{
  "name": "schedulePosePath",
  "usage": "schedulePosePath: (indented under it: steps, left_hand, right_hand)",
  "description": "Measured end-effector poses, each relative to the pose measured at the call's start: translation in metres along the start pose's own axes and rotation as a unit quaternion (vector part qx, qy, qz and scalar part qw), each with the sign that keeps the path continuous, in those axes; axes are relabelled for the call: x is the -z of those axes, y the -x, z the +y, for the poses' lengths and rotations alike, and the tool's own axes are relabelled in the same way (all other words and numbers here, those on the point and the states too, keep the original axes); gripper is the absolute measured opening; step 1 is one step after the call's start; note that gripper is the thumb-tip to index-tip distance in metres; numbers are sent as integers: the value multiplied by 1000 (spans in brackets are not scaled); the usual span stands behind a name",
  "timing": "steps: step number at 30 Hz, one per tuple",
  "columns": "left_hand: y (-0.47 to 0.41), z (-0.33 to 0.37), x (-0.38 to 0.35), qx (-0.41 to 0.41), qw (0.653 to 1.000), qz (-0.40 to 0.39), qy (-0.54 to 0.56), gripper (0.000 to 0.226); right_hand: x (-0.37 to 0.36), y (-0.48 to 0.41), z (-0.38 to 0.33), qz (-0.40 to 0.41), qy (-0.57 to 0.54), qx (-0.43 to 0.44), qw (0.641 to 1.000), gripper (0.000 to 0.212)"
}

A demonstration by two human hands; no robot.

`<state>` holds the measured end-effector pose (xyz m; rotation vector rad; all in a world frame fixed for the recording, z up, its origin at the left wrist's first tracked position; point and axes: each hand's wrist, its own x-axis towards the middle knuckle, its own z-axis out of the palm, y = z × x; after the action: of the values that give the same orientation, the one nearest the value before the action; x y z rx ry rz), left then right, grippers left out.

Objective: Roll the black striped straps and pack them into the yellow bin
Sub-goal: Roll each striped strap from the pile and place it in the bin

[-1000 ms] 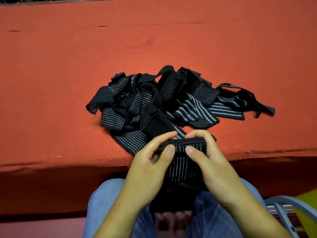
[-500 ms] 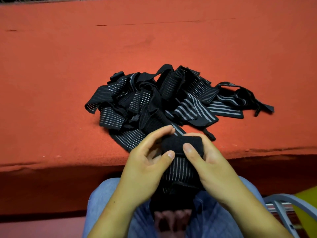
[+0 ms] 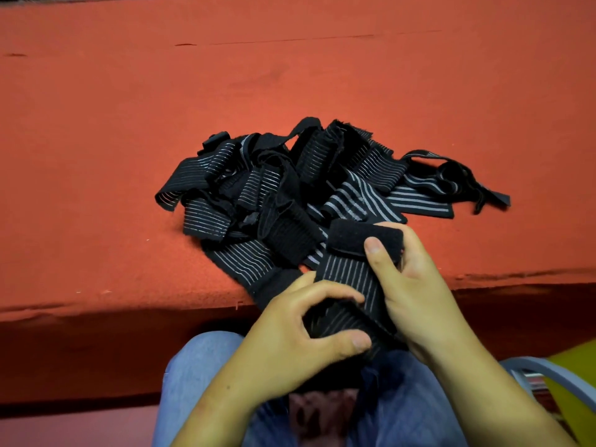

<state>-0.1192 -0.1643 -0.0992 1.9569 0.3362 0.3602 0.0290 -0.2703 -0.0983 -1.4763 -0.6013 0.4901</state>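
A tangled pile of black striped straps (image 3: 309,185) lies on the red table (image 3: 290,75) near its front edge. One strap (image 3: 350,275) hangs from the edge down toward my lap, its top end rolled into a short black roll (image 3: 354,238). My right hand (image 3: 416,285) grips that roll, thumb across its front. Lower down, my left hand (image 3: 300,340) pinches the hanging length between thumb and fingers. A sliver of the yellow bin (image 3: 577,391) shows at the bottom right corner.
My knees in blue jeans (image 3: 200,375) sit under the table's front edge. A grey chair arm (image 3: 548,375) curves in front of the yellow bin at the bottom right. The red table stretches wide to the left and behind the pile.
My left hand has let go of the roll and dropped down to the hanging strap. The right hand has carried the roll up and to the right, with more strap wound in.
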Motion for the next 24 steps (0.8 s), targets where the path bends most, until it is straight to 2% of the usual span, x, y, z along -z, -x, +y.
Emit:
schedulePosePath:
  steps: [1, 3, 7, 13, 16, 17, 19, 22, 24]
  left_hand:
    - [0, 1, 1, -1, 1000, 0, -17, 36]
    - [-2, 2, 1, -17, 999, 17, -33, 27]
    - [-5, -3, 3, -25, 999, 28, 0, 15]
    - [8, -14, 7, 24, 996, -72, -52, 17]
    - [12, -21, 16, 28, 992, -113, -52, 11]
    - [12, -21, 20, 24, 992, -116, -45, 16]
    - [7, -20, 24, 5, 997, -71, -1, 28]
    - [-5, -13, 26, 13, 991, 38, 127, 39]
    - [-14, -8, 26, 25, 981, 57, 183, 54]
  right_hand:
    - [1, -2, 0, 7, 4, 2, 1000, 20]
    - [2, -5, 1, 17, 12, 7, 1000, 19]
    - [0, -8, 2, 28, 28, 14, 999, 17]
    - [10, -21, 0, 109, -21, 20, 994, 14]
    - [17, -26, -4, 89, -52, -4, 995, 13]
    - [18, -25, -5, 72, -59, -12, 996, 14]
    - [18, -23, -6, 41, -66, -23, 997, 17]
    - [13, -18, -5, -6, -90, -33, 995, 30]
    - [9, -15, -5, -44, -96, -33, 994, 36]
